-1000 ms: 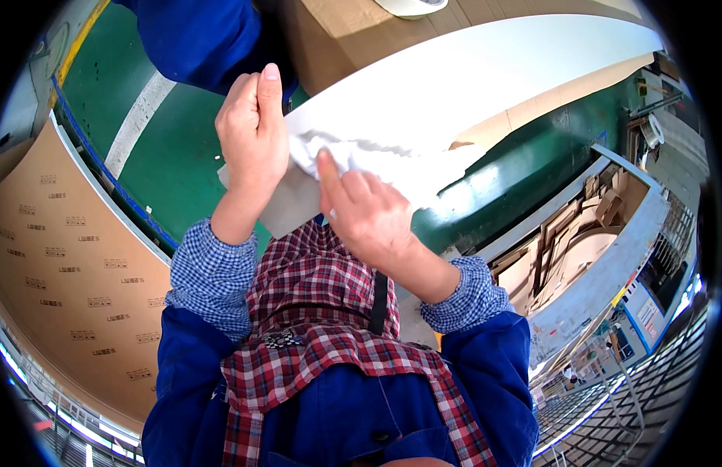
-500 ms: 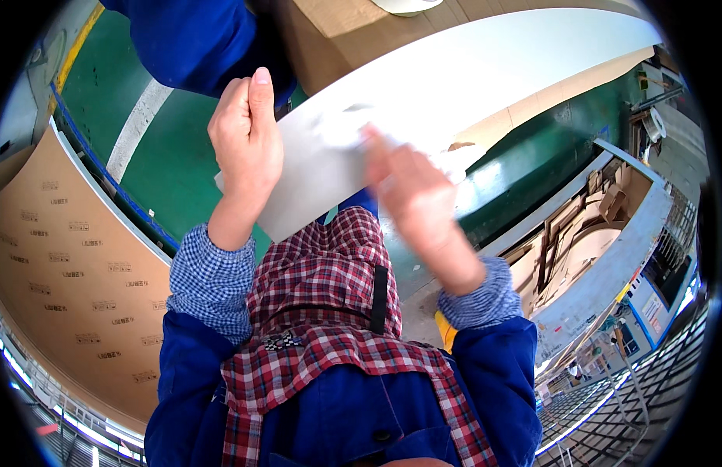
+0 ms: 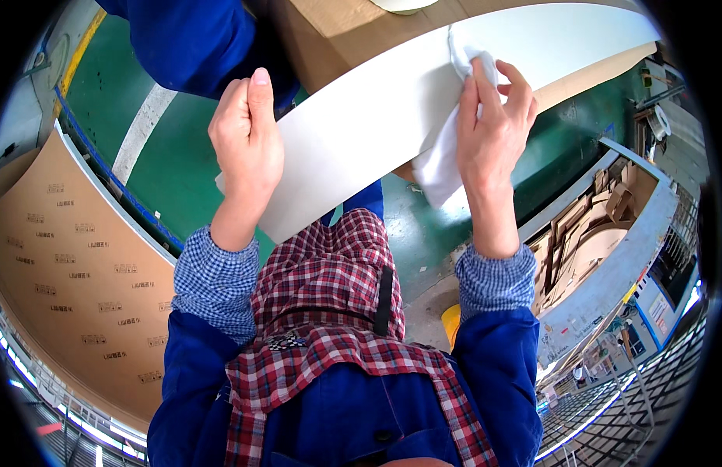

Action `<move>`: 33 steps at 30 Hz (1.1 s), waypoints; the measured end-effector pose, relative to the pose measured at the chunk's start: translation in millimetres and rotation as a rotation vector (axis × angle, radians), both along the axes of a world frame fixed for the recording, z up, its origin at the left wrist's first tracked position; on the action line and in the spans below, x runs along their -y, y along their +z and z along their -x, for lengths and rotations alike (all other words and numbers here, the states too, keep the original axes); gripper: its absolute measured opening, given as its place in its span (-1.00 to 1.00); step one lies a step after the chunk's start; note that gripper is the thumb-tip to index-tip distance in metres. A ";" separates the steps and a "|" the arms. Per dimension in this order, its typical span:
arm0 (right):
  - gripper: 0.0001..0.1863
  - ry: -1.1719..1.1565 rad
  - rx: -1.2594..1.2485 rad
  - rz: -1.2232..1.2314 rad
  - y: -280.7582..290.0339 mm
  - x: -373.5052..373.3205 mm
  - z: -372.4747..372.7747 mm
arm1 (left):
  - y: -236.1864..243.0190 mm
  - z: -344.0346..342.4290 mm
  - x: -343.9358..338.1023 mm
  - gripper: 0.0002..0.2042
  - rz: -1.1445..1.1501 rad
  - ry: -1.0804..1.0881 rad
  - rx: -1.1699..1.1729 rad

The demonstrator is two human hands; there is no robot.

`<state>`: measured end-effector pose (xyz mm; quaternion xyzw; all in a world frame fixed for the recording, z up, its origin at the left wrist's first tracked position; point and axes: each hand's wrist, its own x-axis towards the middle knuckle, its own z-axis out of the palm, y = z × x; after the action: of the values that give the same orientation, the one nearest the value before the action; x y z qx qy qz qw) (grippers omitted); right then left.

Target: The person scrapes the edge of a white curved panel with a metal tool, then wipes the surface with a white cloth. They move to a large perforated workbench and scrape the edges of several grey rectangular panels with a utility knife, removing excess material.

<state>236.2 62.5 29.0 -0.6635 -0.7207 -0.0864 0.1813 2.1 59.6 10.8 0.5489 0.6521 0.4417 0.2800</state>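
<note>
A long white panel (image 3: 369,117) runs diagonally from low left to upper right in front of me. My left hand (image 3: 246,136) is closed on its left end, thumb pointing up. My right hand (image 3: 495,132) presses a crumpled white cloth (image 3: 443,159) onto the panel's surface toward the right, fingers bent over it. Part of the cloth hangs below the panel's lower edge. A strip of tan cardboard (image 3: 579,87) shows along the panel's lower right side, partly hidden.
Blue cloth (image 3: 182,43), perhaps clothing, is at upper left beside a cardboard-covered surface (image 3: 330,23). A large printed cardboard sheet (image 3: 81,272) stands left. A metal bin (image 3: 610,284) of cardboard scraps sits right, a yellow object (image 3: 450,323) below on the green floor (image 3: 166,156).
My right hand has moved right and up along the panel with the cloth, uncovering the panel's left part. My left hand stays gripping the end.
</note>
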 end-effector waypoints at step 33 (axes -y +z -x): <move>-0.42 0.391 -0.402 0.398 -15.8 92.1 132.5 | -8.9 11.5 1.2 -0.58 -0.074 0.136 0.363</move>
<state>103.7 -29.6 13.2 -0.5391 -0.7867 0.2248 0.1999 -9.3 58.5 1.9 0.4248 0.6098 0.5749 0.3425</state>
